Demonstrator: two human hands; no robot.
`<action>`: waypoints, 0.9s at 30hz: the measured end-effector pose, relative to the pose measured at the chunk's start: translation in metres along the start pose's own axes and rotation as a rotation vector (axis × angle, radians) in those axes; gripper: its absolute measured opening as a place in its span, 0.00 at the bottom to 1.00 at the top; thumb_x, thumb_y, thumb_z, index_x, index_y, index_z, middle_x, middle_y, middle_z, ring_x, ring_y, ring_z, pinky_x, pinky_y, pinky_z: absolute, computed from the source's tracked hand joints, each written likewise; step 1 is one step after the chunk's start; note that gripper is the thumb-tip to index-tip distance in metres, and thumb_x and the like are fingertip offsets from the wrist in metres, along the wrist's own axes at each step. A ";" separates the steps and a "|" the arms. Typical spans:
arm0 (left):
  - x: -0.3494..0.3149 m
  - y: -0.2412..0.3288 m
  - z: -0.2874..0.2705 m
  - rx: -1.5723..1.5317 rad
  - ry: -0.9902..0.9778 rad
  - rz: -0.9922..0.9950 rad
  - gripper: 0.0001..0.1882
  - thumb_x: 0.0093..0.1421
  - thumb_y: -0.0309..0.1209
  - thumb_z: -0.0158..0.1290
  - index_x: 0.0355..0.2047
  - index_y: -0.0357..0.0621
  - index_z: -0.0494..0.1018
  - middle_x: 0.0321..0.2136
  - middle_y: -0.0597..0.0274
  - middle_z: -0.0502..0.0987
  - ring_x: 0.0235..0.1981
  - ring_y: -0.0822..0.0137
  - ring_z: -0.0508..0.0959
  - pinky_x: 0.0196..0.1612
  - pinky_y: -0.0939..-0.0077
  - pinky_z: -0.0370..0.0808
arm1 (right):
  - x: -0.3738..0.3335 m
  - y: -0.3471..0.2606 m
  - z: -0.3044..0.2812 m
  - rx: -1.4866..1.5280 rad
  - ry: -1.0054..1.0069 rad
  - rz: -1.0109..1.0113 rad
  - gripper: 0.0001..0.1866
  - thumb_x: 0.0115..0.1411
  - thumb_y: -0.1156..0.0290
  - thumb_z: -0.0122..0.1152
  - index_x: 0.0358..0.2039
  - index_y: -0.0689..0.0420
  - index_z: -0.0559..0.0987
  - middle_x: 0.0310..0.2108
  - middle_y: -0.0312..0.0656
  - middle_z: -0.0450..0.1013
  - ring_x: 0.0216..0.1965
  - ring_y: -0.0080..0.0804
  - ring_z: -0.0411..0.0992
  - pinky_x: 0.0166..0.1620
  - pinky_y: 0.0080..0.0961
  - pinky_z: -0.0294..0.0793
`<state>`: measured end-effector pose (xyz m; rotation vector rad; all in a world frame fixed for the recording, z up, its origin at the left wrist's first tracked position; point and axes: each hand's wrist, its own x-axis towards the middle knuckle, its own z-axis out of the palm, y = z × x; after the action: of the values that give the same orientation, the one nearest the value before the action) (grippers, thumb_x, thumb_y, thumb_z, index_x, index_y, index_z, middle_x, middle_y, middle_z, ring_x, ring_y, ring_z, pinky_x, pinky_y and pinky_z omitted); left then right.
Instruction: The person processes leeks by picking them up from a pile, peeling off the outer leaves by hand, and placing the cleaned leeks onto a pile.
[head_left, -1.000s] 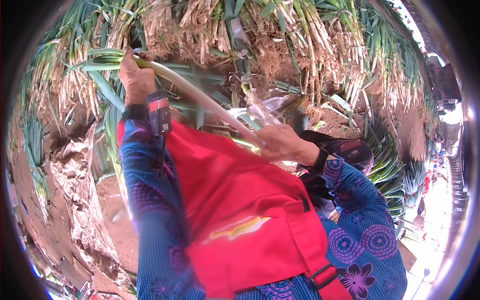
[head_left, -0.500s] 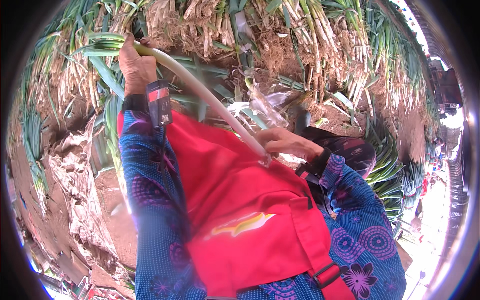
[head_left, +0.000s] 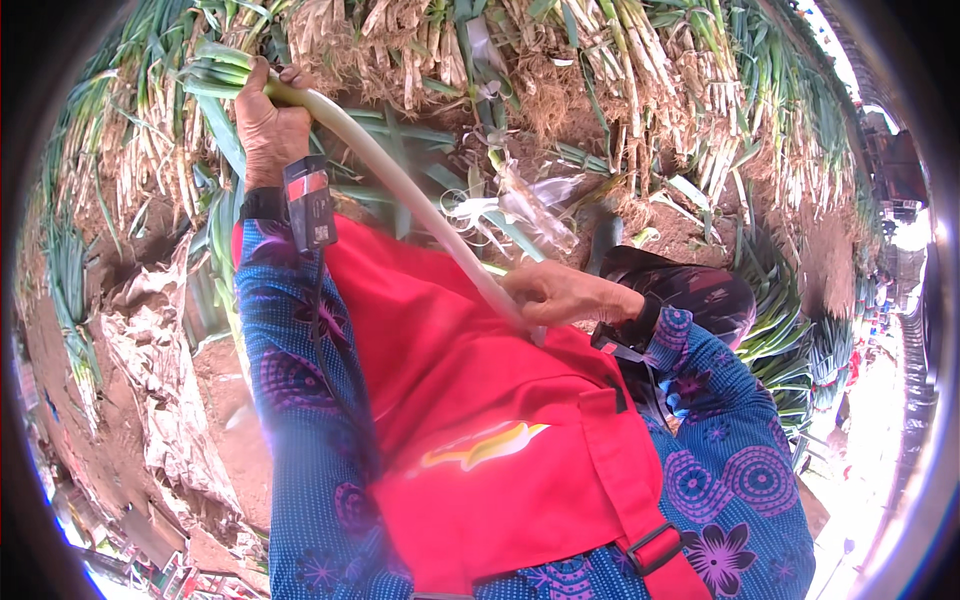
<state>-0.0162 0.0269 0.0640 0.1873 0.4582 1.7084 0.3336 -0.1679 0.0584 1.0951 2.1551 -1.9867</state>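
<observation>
A long green onion [head_left: 400, 180] slants across in front of me, its white stalk running from upper left down to the middle. My left hand [head_left: 272, 135] is closed around its upper part, just below the green leaves [head_left: 215, 72]. At the root end my right hand [head_left: 572, 293] has its fingers curled and pinched against the white stalk. The stalk's lower tip [head_left: 538, 335] lies over my red apron [head_left: 450, 370]. The right fingertips are partly hidden, so I cannot tell whether they also hold a loose skin.
Bundles of green onions [head_left: 640, 90] with roots lie along the far side, and more [head_left: 780, 350] at the right. Peeled skins and cut leaves [head_left: 530, 205] litter the soil. A crumpled pale sheet [head_left: 165, 380] lies at the left. My dark-clad knee [head_left: 690, 295] is beside my right hand.
My left hand has shifted slightly up and left with the green onion. My right hand has turned a little, with its knuckles more upward, and remains by the root end.
</observation>
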 end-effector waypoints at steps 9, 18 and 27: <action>-0.006 0.000 0.012 -0.092 -0.086 -0.055 0.10 0.62 0.27 0.47 0.34 0.41 0.56 0.23 0.62 0.58 0.23 0.69 0.61 0.27 0.74 0.63 | 0.002 0.002 0.012 0.325 -0.030 0.071 0.14 0.49 0.69 0.49 0.34 0.63 0.74 0.23 0.37 0.71 0.23 0.22 0.69 0.27 0.21 0.67; -0.007 0.020 0.015 -0.426 -0.414 -0.214 0.07 0.63 0.31 0.46 0.34 0.41 0.62 0.25 0.63 0.59 0.25 0.69 0.63 0.29 0.74 0.63 | 0.016 0.034 0.020 1.192 -0.194 0.279 0.12 0.52 0.73 0.51 0.37 0.62 0.74 0.24 0.34 0.71 0.21 0.17 0.68 0.24 0.12 0.65; -0.005 0.035 0.008 -0.381 -0.312 -0.114 0.11 0.64 0.34 0.45 0.34 0.39 0.59 0.24 0.62 0.59 0.24 0.68 0.62 0.28 0.73 0.63 | 0.044 0.057 0.020 0.960 -0.044 0.325 0.09 0.52 0.68 0.57 0.29 0.61 0.77 0.24 0.33 0.72 0.22 0.17 0.69 0.26 0.14 0.67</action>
<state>-0.0435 0.0194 0.0862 0.1434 -0.0881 1.5871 0.3198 -0.1682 -0.0149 1.3005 0.8248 -2.8343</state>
